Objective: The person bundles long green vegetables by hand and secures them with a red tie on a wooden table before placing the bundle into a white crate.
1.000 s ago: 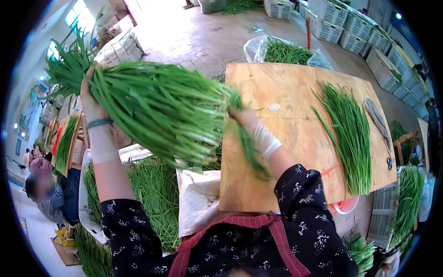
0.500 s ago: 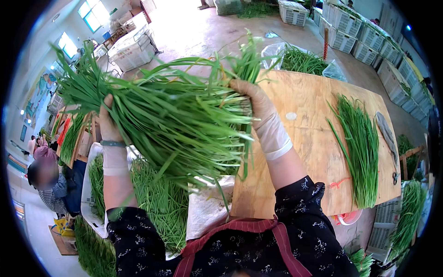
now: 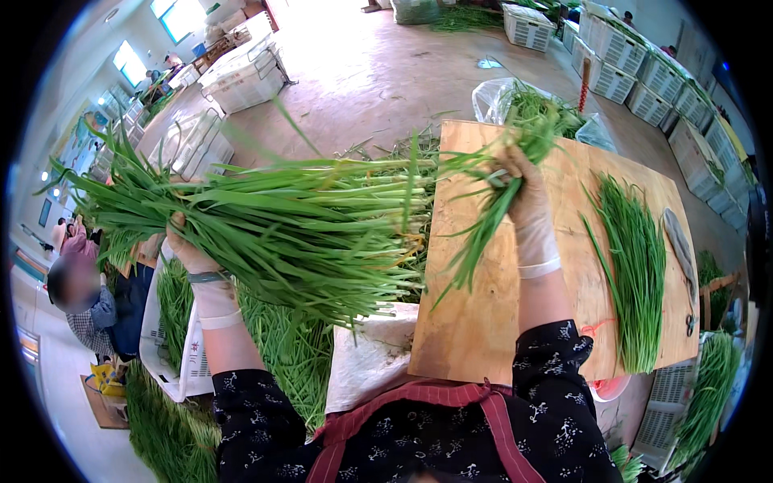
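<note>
My left hand (image 3: 192,249), in a thin pale glove, grips a large bunch of garlic chives (image 3: 306,217) near its leafy end. The bunch lies sideways in the air, pale stem ends pointing right over the near-left edge of the wooden board (image 3: 483,322). My right hand (image 3: 527,197), gloved too, is closed around a small clump of loose chive leaves (image 3: 485,233) above the board's far left part. Some leaves hang down from it and some stick up blurred. On the board's right side lies a neat bundle of chives (image 3: 632,274), touched by neither hand.
Small scissors (image 3: 689,324) and a grey cloth strip (image 3: 679,245) lie at the board's right edge. A plastic-lined container of greens (image 3: 555,113) stands beyond it. At my left is a white crate of chives (image 3: 193,366); a person (image 3: 109,322) sits farther left.
My right hand has pulled away from the large bunch to the right, taking a small clump along. The large bunch has shifted slightly left and lies more level in my left hand.
</note>
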Motion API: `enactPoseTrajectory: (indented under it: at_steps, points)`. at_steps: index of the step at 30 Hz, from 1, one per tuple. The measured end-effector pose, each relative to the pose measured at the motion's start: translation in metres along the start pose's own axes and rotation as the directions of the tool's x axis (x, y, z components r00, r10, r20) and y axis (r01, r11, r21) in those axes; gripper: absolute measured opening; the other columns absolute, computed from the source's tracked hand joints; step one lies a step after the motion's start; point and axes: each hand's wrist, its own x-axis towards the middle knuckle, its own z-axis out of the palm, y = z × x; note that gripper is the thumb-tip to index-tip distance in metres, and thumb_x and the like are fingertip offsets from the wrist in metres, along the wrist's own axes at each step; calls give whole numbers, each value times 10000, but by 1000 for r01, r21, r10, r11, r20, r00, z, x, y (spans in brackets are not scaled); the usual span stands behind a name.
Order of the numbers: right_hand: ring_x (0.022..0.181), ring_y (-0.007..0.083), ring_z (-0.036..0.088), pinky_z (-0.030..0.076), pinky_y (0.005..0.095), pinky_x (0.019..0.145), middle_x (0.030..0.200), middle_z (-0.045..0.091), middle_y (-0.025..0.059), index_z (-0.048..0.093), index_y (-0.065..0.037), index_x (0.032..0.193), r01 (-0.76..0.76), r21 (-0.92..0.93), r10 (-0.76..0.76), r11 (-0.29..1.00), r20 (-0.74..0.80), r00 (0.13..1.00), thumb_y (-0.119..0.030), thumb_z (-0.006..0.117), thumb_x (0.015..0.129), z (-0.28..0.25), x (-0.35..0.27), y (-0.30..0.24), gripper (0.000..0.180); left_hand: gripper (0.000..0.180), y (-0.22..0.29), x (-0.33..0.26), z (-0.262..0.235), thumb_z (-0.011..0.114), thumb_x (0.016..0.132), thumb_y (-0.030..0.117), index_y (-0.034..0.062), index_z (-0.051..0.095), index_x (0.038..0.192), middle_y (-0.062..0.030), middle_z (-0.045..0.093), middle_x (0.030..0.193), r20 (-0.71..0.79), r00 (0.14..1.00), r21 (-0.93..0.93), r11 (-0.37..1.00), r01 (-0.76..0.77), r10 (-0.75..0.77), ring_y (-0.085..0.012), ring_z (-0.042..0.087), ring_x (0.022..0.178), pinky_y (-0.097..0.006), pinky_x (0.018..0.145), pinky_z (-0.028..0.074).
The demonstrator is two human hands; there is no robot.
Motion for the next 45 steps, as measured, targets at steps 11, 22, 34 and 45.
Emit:
enactPoseTrajectory:
  at_steps: [11, 22, 34, 45]
  points:
    - [942, 256, 560, 413, 310, 853, 1044, 596, 176, 552, 13, 1109, -16, -908, 459, 418, 196, 867, -396, 660, 716, 121, 13, 28, 577, 386, 2, 10, 7, 542, 777, 281, 45, 553, 1083, -103, 600, 1031, -109, 990, 39, 996, -82, 85, -240, 583, 893, -352, 800, 482]
    - [1063, 283, 521, 375, 313, 934, 1138, 558, 176, 542, -7, 1130, -13, -977, 467, -215, -114, 877, -595, 549, 733, 93, 89, 76, 710, 323, 10, 46, -11, 547, 766, 223, 27, 573, 1021, -106, 621, 951, -154, 987, -29, 998, -48, 43, -254, 596, 850, -366, 774, 498]
    - [928, 131, 557, 420, 257, 849, 1024, 624, 39, 587, -43, 1101, -214, -679, 609, 703, 418, 674, -182, 693, 722, 120, 55, 66, 417, 354, -2, 20, -4, 554, 767, 215, 8, 554, 1054, -110, 615, 967, -105, 993, -34, 998, -58, 54, -244, 598, 836, -359, 764, 501]
    - [1034, 184, 525, 394, 304, 939, 1138, 565, 76, 519, -57, 1148, 65, -768, 521, 637, 491, 698, -229, 701, 727, 133, 20, 87, 490, 448, -5, 12, -1, 531, 777, 272, 40, 505, 1159, -100, 573, 1080, -100, 991, -53, 994, -93, 88, -237, 555, 952, -361, 839, 458]
